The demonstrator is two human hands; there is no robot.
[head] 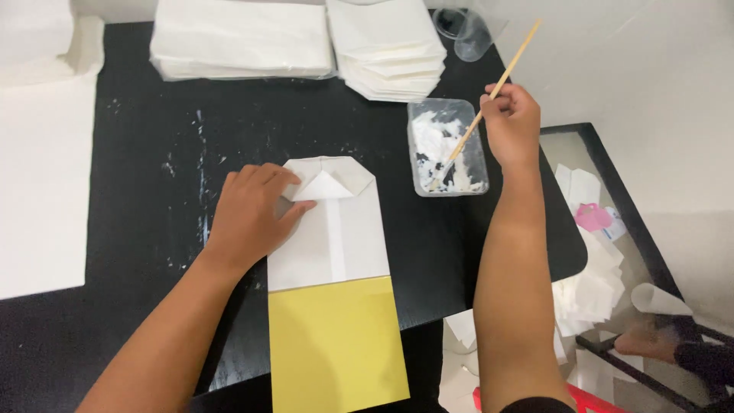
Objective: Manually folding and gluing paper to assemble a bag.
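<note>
A thin wooden stick (495,90) is pinched in the closed fingers of the right hand (511,122), and its lower end is dipped into the clear rectangular plastic tub of white paste (447,147). The left hand (251,214) is laid flat, fingers spread, on the folded white paper bag (329,226), and its top flap (325,183) is held down against the black table (138,176). A yellow card sheet (336,344) is tucked into the bag's open end and sticks out towards the person.

The bag body is already folded and its centre seam closed; the top flap appears not yet glued, as paste is only being gathered. Finished white bags (390,50) and flat white sheets (241,38) are stacked behind.
</note>
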